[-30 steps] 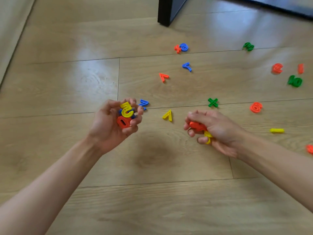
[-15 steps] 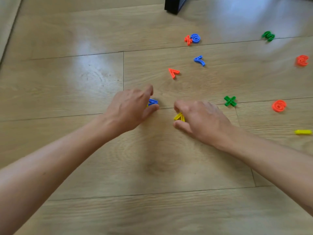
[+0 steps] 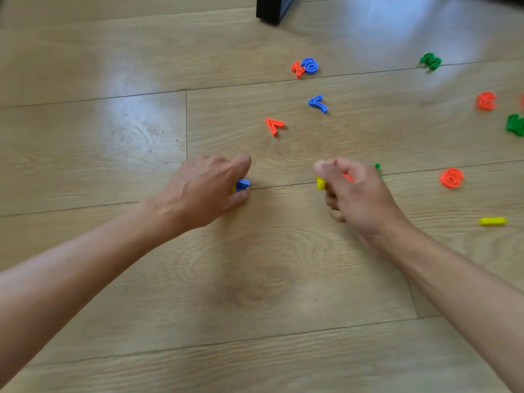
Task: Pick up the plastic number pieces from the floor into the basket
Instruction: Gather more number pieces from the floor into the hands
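Observation:
My left hand (image 3: 208, 191) is closed over several plastic pieces; a blue piece (image 3: 243, 184) pokes out between thumb and fingers. My right hand (image 3: 357, 194) is closed too, with a yellow piece (image 3: 321, 183) at the thumb and an orange bit showing behind it. Loose on the wood floor lie an orange 7 (image 3: 274, 126), a blue 7 (image 3: 318, 103), an orange 4 (image 3: 297, 68) touching a blue piece (image 3: 310, 65), a green 3 (image 3: 430, 61), an orange 6 (image 3: 451, 178) and a yellow bar (image 3: 492, 221). A green cross (image 3: 378, 167) is mostly hidden behind my right hand. No basket is in view.
A black furniture leg (image 3: 272, 8) stands at the top centre. At the right edge lie an orange piece (image 3: 486, 101) and a green piece (image 3: 515, 125). Bare wood floor (image 3: 255, 293) stretches in front of my arms.
Both hands came down to the floor from holding pieces up. The left closed on the blue piece, the right on the yellow 7, which no longer lies on the floor.

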Tool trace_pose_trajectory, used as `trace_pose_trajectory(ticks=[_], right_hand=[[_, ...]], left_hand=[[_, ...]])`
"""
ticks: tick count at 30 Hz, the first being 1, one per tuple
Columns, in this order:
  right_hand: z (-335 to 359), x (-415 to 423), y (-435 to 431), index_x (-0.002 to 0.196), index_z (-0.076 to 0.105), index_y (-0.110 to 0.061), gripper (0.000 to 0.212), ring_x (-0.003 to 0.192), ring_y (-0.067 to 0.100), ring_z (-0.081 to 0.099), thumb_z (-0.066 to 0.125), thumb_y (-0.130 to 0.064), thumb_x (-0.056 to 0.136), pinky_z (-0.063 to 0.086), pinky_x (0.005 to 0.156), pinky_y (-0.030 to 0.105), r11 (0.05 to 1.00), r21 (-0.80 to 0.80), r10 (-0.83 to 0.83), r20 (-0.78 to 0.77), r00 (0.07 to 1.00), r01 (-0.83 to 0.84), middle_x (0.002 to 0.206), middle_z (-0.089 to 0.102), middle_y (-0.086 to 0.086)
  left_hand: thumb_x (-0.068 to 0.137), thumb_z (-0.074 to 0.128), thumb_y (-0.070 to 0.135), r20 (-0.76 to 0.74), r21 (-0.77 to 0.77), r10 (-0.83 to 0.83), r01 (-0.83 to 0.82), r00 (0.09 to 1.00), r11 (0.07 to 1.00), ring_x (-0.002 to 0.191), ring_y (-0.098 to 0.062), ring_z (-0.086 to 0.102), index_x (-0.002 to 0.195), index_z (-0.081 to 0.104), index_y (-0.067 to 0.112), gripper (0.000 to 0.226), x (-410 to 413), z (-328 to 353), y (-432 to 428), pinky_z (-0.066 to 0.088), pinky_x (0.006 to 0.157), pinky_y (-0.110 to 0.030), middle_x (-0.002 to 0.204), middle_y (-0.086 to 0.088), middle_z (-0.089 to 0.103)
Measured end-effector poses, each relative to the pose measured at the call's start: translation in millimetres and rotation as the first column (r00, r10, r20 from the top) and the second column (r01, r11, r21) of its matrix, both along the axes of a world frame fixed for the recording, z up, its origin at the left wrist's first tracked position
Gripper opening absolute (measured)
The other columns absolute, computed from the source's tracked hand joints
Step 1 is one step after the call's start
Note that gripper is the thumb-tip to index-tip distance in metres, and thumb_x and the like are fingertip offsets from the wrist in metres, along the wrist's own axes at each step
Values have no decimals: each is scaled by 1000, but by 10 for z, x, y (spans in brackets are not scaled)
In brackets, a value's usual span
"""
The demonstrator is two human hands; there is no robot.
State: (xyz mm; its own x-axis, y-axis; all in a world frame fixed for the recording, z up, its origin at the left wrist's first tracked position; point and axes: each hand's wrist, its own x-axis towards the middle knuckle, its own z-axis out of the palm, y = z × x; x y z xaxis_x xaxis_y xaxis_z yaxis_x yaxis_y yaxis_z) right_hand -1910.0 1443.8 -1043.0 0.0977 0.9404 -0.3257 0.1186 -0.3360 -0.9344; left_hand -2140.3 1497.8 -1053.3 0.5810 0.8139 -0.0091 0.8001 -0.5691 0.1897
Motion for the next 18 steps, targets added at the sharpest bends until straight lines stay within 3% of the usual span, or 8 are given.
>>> trace_pose_trajectory(ticks=[2, 4, 7, 11, 13, 15, 17, 18], right_hand=[[33, 108, -12, 69, 46, -16, 30, 42, 7, 28, 51, -30, 96, 18, 36, 18, 969, -212, -213, -445, 870, 129, 62, 36, 1], [51, 248, -23, 71, 44, -16, 29, 42, 7, 28, 44, -31, 95, 13, 37, 18, 938, -325, -307, -609, 731, 123, 64, 42, 2], [38, 423, -22, 72, 46, -15, 27, 45, 8, 28, 37, -31, 92, 12, 40, 20, 927, -360, -335, -679, 653, 101, 67, 48, 2], [-8, 530, 38, 73, 52, -15, 23, 42, 9, 34, 48, -33, 87, 19, 37, 17, 918, -362, -372, -642, 671, 162, 64, 51, 4], [-26, 561, 105, 72, 51, -17, 29, 39, 9, 34, 46, -34, 95, 21, 35, 15, 903, -357, -405, -521, 751, 239, 60, 49, 3], [-26, 606, 178, 72, 53, -17, 29, 37, 9, 34, 45, -29, 98, 22, 37, 16, 915, -263, -373, -261, 890, 306, 60, 47, 3], [-29, 678, 230, 74, 59, -17, 27, 45, 14, 44, 46, -23, 96, 32, 46, 25, 975, -34, -205, 222, 953, 218, 62, 50, 1], [-48, 739, 243, 79, 61, -17, 24, 56, 21, 52, 46, -26, 96, 37, 54, 30, 995, 67, -101, 518, 850, 78, 65, 55, 3]], left_hand=[[85, 62, 30, 189, -149, 100, -72, 977, 986, 51, -12, 42, 79, 42, 17, 26, 15, 36, 4, 39, 51, -33, 61, 2, 51], [83, 64, 22, 431, -446, 326, -116, 841, 887, 52, -14, 45, 75, 45, 13, 23, 60, 105, 47, 37, 49, -29, 60, -4, 55], [86, 51, 17, 555, -820, 699, 151, 451, 553, 51, -17, 35, 81, 53, 18, 5, 136, 196, 164, 21, 45, -26, 60, -8, 56], [83, 45, 24, 479, -819, 848, 462, 226, 340, 47, -9, 30, 82, 56, 19, 12, 243, 263, 337, 16, 42, -22, 69, 0, 54], [87, 44, 22, 424, -812, 894, 498, 147, 304, 46, -7, 36, 82, 56, 19, 14, 305, 256, 411, 19, 40, -18, 77, 1, 59], [91, 41, 18, 368, -824, 927, 488, 74, 288, 48, -7, 40, 81, 56, 19, 17, 356, 236, 503, 21, 39, -15, 85, 1, 64], [91, 42, 16, 388, -843, 917, 440, 97, 310, 50, -8, 40, 77, 53, 19, 18, 418, 237, 603, 20, 40, -16, 83, 1, 63], [91, 42, 17, 422, -862, 893, 376, 157, 342, 50, -10, 40, 75, 52, 18, 20, 452, 243, 652, 20, 41, -18, 79, 0, 61]])
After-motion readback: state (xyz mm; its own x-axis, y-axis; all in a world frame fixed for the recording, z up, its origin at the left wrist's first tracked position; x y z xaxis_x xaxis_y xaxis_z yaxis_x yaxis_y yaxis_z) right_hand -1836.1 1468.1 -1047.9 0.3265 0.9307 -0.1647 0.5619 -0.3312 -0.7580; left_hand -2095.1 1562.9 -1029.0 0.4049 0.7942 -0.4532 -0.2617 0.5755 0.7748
